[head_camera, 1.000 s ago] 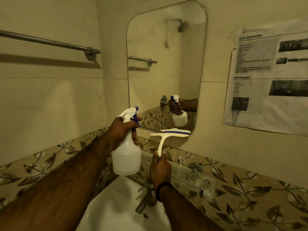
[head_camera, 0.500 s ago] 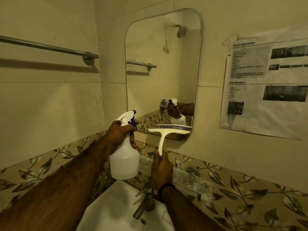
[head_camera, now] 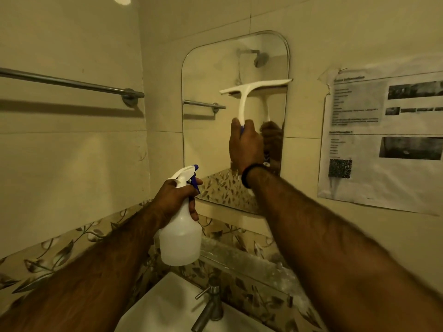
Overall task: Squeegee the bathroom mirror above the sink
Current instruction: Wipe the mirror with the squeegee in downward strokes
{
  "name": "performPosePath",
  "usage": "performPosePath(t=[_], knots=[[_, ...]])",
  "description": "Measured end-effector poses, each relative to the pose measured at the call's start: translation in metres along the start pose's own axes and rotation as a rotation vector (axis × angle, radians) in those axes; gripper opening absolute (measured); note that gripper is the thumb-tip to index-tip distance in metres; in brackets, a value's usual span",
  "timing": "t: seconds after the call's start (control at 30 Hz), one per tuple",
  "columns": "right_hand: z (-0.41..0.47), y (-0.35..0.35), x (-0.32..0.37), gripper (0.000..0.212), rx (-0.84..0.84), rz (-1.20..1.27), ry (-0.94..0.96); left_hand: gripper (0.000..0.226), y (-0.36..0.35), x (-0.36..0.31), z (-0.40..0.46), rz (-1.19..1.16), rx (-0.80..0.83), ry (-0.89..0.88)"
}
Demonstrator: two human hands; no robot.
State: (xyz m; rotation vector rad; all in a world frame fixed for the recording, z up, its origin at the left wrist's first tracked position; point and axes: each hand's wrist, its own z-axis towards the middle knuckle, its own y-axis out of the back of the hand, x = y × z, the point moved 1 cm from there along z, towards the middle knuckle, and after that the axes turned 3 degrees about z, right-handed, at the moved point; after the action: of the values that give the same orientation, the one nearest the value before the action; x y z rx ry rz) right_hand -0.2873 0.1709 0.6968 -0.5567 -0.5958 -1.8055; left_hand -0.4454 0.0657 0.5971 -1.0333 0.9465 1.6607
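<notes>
Bottom centre of frame, sink [head_camera: 153,315] and tap [head_camera: 211,305]. Above them my left hand [head_camera: 175,200] grips the spray bottle [head_camera: 181,236] by its neck. Further out, right hand [head_camera: 247,146] wraps the squeegee [head_camera: 249,92] handle, blade on the mirror [head_camera: 208,130] upper right, reaching its right edge. Poster [head_camera: 383,140] at right.

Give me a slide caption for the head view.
Right hand holds squeegee high on mirror; left hand grips spray bottle.
</notes>
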Motion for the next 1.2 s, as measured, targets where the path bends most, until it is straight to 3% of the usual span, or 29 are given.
performPosePath(t=[0.6, 1.2], knots=[[0.064, -0.003, 0.021, 0.046, -0.055, -0.002, -0.019, 0.026, -0.007, -0.013, 0.02, -0.029, 0.013, -0.025], [-0.006, 0.0, -0.03, 0.047, -0.026, 0.009, -0.098, 0.027, -0.016, 0.006, 0.02, -0.02, 0.025, -0.009]])
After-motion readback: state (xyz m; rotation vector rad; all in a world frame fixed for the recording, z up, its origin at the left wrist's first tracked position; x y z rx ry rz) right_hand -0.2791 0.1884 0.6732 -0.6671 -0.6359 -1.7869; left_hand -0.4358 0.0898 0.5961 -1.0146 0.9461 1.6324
